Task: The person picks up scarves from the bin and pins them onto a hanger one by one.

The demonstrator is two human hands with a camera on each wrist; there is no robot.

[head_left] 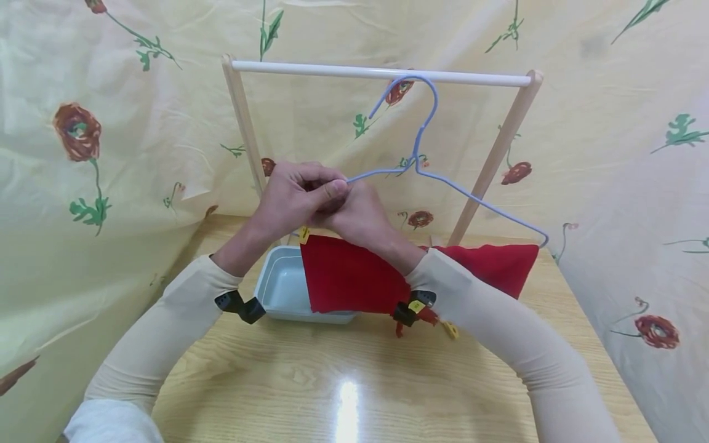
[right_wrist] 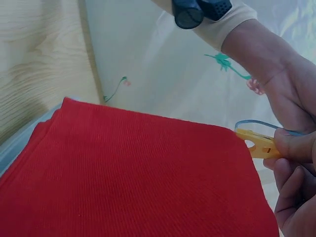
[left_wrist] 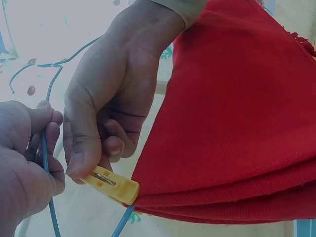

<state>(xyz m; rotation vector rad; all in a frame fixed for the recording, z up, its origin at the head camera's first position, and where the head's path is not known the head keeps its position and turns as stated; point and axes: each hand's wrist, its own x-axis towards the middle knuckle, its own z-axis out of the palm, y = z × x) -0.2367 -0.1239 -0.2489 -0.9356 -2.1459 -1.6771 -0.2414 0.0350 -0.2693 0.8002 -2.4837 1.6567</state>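
Observation:
My left hand (head_left: 293,197) pinches the left arm of a blue wire hanger (head_left: 433,101) between thumb and fingers. The right hand (head_left: 365,212), partly behind it in the head view, pinches a yellow clothespin (left_wrist: 111,185) by its handle end. That clothespin's jaws are at the corner of a folded red scarf (head_left: 354,277), right by the hanger's wire end. Ribbed cloth hangs below both hands, with a fringe (head_left: 429,315) at its lower edge. Its far right corner reaches the hanger's right end. The right forearm covers part of the scarf.
A wooden rack with a white rod (head_left: 332,71) stands behind the hanger; the hook overlaps the rod in the head view. Below the scarf, a light blue basin (head_left: 279,277) sits on the wooden table (head_left: 277,381). Another yellow clothespin (head_left: 450,330) shows near the fringe. Flowered cloth surrounds the table.

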